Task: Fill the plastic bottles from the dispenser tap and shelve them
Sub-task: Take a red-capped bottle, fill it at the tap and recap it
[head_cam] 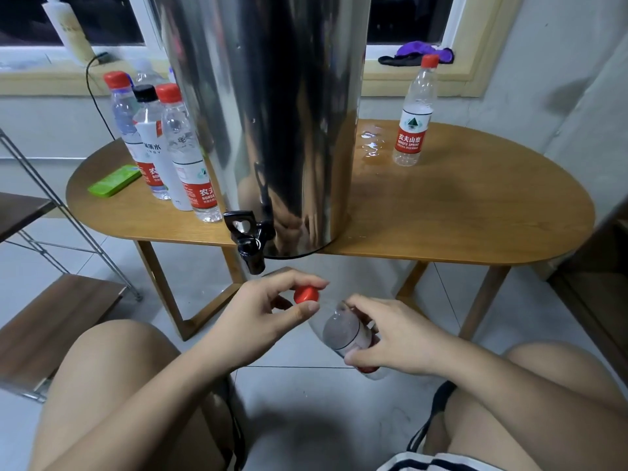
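A tall steel dispenser (272, 107) stands on the wooden table (458, 212), its black tap (249, 241) hanging over the front edge. Below the tap, my left hand (268, 311) pinches a red cap (306, 294) between thumb and fingers. Just right of it, my right hand (390, 338) grips a clear plastic bottle (341, 331) around its body, its uncapped neck tilted up toward the cap. Several capped bottles (176, 147) stand on the table left of the dispenser. One red-capped bottle (416, 110) stands alone at the right.
A green flat case (114, 181) lies at the table's left end. Spilled water (372, 144) pools beside the dispenser. A metal-framed shelf with wooden boards (57, 314) stands at the left. Dark cloths (413, 56) lie on the windowsill. My knees flank the tiled floor below.
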Available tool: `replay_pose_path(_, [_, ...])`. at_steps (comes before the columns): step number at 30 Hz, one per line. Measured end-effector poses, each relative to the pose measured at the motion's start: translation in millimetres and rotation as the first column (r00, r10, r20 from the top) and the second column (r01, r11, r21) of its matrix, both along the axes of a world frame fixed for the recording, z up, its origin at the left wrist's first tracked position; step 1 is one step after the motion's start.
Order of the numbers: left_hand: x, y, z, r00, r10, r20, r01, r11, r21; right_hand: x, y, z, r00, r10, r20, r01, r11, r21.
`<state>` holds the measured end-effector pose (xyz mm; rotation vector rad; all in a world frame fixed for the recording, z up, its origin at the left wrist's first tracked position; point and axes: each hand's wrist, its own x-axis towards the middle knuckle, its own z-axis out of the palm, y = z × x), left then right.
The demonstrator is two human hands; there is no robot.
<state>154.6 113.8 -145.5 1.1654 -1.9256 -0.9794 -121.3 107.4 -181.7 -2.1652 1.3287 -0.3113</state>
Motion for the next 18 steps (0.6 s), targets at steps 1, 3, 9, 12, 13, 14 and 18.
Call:
replay_pose_path(1, [1, 0, -1, 1.0, -0.011, 0.015, 0.011, 1.0, 0.008, -2, -1, 0, 1.0, 0.0, -0.004, 0.0, 1.0, -0.002])
replay_pose_path(3, [4, -1, -2, 0.998, -0.028, 0.054, 0.028, 0.999, 0.016, -6, -3, -1, 1.0, -0.012, 0.004, 0.013, 1.0, -0.015])
replay_pose_path(9, [10, -4, -4, 0.996, 0.079, 0.049, -0.08, 0.997, 0.01, -8, -1, -1, 0.998, 0.026, 0.055, -0.027, 0.999, 0.028])
replay_pose_path(12, [11, -2, -3, 0.985, 0.102, 0.14, -0.087, 0.99, -0.107, -10, 2, -2, 0.994, 0.068, 0.087, -0.07, 0.997, 0.016])
replay_pose_path(13, [12, -1, -3, 0.978, 0.119, 0.17, -0.093, 0.984, -0.152, -12, 1, 0, 0.993, 0.075, 0.089, -0.075, 0.997, 0.006])
replay_pose_path(14, [12, 1, -4, 0.975, 0.138, 0.177, -0.107, 0.979, -0.172, -13, 1, 1, 0.994, 0.077, 0.081, -0.077, 0.997, -0.003])
replay_pose_path(18, [7, 9, -8, 0.968, 0.178, 0.175, -0.149, 0.975, -0.164, -15, 3, -2, 0.997, 0.078, 0.026, -0.077, 0.996, -0.043])
